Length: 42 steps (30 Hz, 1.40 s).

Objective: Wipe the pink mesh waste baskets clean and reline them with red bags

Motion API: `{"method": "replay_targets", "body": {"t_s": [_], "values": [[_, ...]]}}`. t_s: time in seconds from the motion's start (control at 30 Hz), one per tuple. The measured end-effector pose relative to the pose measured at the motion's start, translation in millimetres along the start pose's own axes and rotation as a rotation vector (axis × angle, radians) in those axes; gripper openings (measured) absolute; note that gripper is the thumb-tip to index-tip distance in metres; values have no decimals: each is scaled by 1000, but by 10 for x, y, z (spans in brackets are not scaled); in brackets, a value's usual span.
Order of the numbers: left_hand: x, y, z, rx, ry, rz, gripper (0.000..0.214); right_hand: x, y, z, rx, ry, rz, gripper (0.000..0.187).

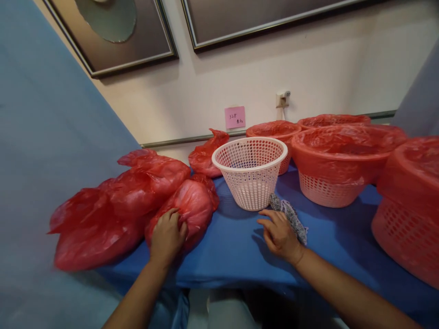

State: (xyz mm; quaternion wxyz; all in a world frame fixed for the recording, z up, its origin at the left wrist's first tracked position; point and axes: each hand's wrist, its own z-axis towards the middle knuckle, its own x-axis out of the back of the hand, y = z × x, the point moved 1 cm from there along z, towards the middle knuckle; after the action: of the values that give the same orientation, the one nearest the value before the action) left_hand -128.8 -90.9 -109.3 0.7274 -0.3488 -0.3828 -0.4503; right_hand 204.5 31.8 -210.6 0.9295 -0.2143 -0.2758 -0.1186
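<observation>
My left hand (pixel 167 236) grips the near end of a stuffed red plastic bag (pixel 192 206) lying on the blue tablecloth (pixel 233 242), fingers curled into the plastic. Over the cloth hovers my right hand (pixel 279 233), fingers loosely spread, holding nothing. It touches or nearly touches a grey patterned cloth (pixel 291 217) lying just right of it. An unlined white mesh basket (pixel 250 171) stands directly behind that cloth, at the table's middle.
More filled red bags (pixel 116 205) pile up at the left, one smaller bag (pixel 206 155) behind. Several baskets lined with red bags (pixel 338 160) crowd the right and back. A blue screen (pixel 41 137) closes the left side. A pink note (pixel 235 117) hangs on the wall.
</observation>
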Motion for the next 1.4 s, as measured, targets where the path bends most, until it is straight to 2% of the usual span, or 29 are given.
{"method": "replay_targets", "body": {"t_s": [0.1, 0.23, 0.3, 0.37, 0.43, 0.5, 0.57, 0.67, 0.77, 0.83, 0.93, 1.1, 1.2, 1.3, 1.4], "values": [[-111, -19, -70, 11, 68, -64, 28, -291, -262, 265, -76, -245, 69, 39], [-252, -50, -134, 53, 161, -143, 24, -847, -556, 762, -248, -624, 59, 47], [-299, -51, -163, 62, 191, -165, 21, -1133, -625, 973, -278, -701, 57, 46], [-329, -38, -186, 59, 214, -167, 19, -1375, -637, 1116, -311, -721, 48, 44], [-349, -14, -201, 55, 235, -162, 18, -1547, -612, 1179, -370, -719, 22, 46], [-366, 9, -206, 59, 246, -156, 18, -1629, -571, 1165, -436, -702, -13, 53], [-383, 27, -207, 66, 249, -149, 18, -1618, -531, 1072, -495, -683, -46, 59], [-413, 37, -205, 84, 251, -148, 16, -1453, -488, 821, -535, -671, -71, 63], [-455, 50, -211, 98, 266, -171, 15, -1218, -481, 571, -508, -675, -56, 63], [-494, 76, -227, 103, 288, -188, 16, -1110, -500, 506, -478, -678, -39, 60], [-563, 145, -282, 114, 340, -191, 18, -1102, -545, 629, -439, -686, 6, 58], [-647, 245, -392, 107, 388, -150, 19, -1309, -569, 1010, -505, -679, 34, 60], [-651, 257, -417, 110, 388, -144, 18, -1306, -557, 997, -509, -663, 41, 56], [-643, 255, -415, 111, 388, -141, 18, -1107, -552, 752, -479, -651, 70, 52], [-646, 252, -407, 115, 381, -143, 19, -770, -549, 399, -443, -635, 117, 45]]}}
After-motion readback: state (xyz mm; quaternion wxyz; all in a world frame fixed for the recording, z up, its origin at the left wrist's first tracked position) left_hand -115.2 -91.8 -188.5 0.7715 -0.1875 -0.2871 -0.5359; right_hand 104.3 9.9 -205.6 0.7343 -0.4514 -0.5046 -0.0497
